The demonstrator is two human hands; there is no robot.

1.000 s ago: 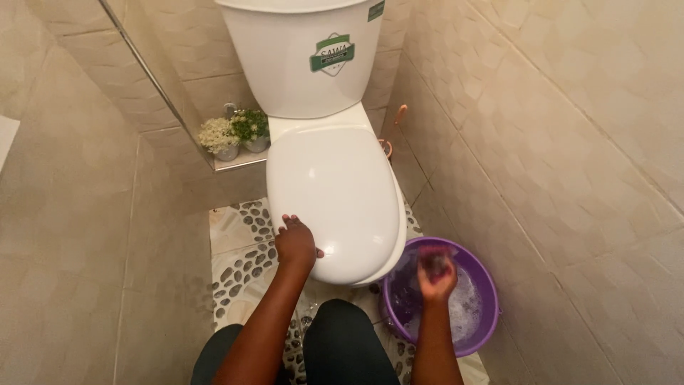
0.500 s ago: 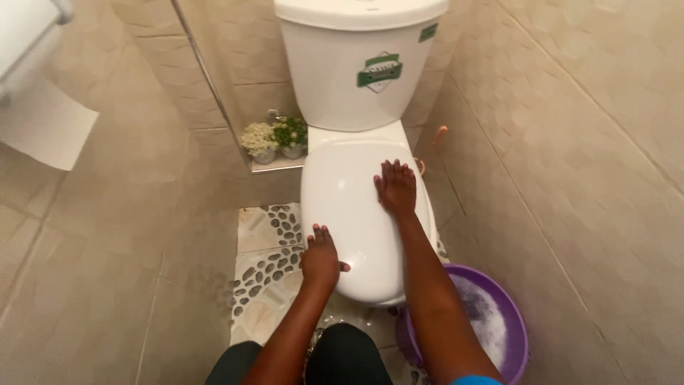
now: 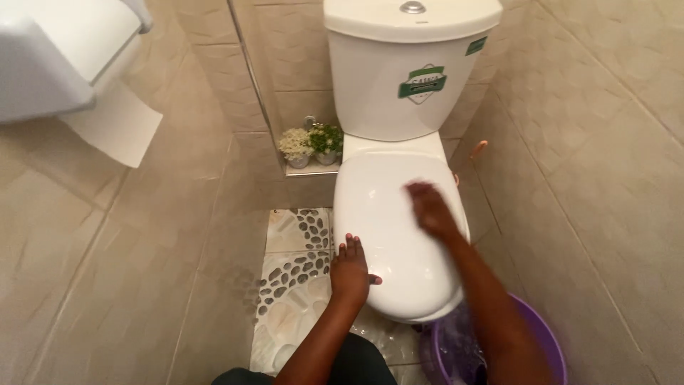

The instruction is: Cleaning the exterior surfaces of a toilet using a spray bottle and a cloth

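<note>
A white toilet with its lid (image 3: 388, 214) down stands ahead of me, the cistern (image 3: 399, 78) behind it. My left hand (image 3: 350, 271) lies on the lid's front left edge, fingers pointing away and thumb spread onto the lid. My right hand (image 3: 429, 207) is on the right half of the lid. It is blurred by motion, and whether anything is under it cannot be made out. My right forearm crosses over a purple bucket (image 3: 552, 353) of foamy water on the floor at the right.
Beige tiled walls close in on both sides. A white paper dispenser (image 3: 57, 57) with a hanging sheet (image 3: 114, 125) juts out at upper left. Two small flower pots (image 3: 311, 142) sit on a low ledge left of the toilet. The floor (image 3: 292, 278) has pebble-pattern tiles.
My right hand left the bucket, where it held something pinkish, went flat onto the lid, and now slides across it. My left hand stayed on the lid's edge. The view shifted left.
</note>
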